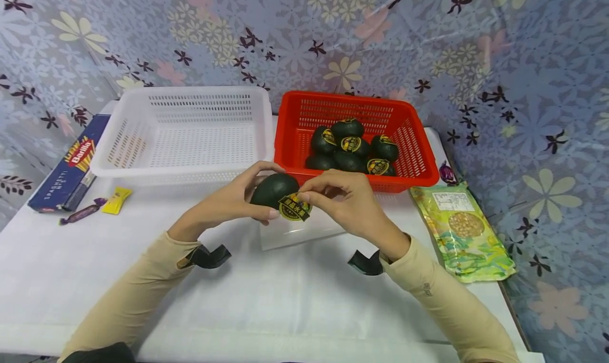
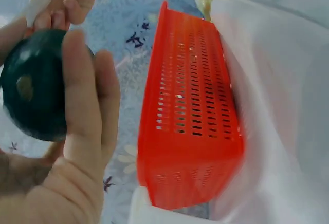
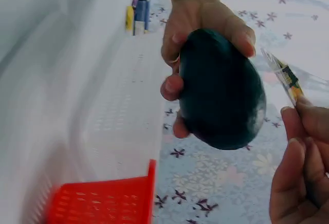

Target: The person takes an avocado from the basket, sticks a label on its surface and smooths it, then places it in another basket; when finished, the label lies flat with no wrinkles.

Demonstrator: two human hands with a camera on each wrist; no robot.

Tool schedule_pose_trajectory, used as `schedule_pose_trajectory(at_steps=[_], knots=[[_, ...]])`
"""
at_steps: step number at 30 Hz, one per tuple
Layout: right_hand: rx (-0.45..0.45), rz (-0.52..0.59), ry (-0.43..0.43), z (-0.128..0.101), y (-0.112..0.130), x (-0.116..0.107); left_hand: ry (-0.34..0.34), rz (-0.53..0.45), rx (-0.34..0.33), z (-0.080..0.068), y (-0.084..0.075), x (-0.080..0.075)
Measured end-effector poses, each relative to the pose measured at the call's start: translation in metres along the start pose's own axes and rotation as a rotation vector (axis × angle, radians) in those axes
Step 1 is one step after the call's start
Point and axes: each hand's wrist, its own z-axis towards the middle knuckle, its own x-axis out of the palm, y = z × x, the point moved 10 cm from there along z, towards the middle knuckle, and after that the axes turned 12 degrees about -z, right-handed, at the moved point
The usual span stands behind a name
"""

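My left hand [image 1: 228,196] grips a dark green avocado [image 1: 273,189] above the table, in front of the two baskets. In the right wrist view its fingers and thumb curl round the smooth avocado [image 3: 221,90]. My right hand [image 1: 349,202] pinches a round black-and-gold sticker [image 1: 295,207] between thumb and forefinger. That sticker [image 3: 292,82] stands apart from the avocado in the right wrist view, seen nearly edge-on. Its pale back [image 2: 43,3] shows in the left wrist view, behind the avocado [image 2: 41,90], whose stem scar is visible.
Behind the right hand, a red basket [image 1: 425,170] holds several avocados [image 1: 349,162] with similar stickers. A white basket [image 1: 190,170] stands left of it. Farther left are a spaghetti box [image 1: 66,167] and wrapped candies [image 1: 116,200]. A green bag [image 1: 463,231] lies right; a pale sheet [image 1: 285,239] lies below the hands.
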Motion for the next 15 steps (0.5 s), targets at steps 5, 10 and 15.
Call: schedule_pose_trajectory(at_steps=[5, 10, 15], knots=[[-0.003, 0.012, 0.06, 0.006, 0.005, -0.009, -0.033, 0.178, 0.058, 0.0, -0.013, -0.001], [-0.09, 0.031, 0.207, 0.007, 0.02, 0.002, 0.037, 0.281, 0.087, -0.001, -0.017, 0.01], [-0.093, 0.091, 0.233, 0.009, 0.03, 0.01, 0.033, 0.299, 0.079, 0.0, -0.015, 0.015]])
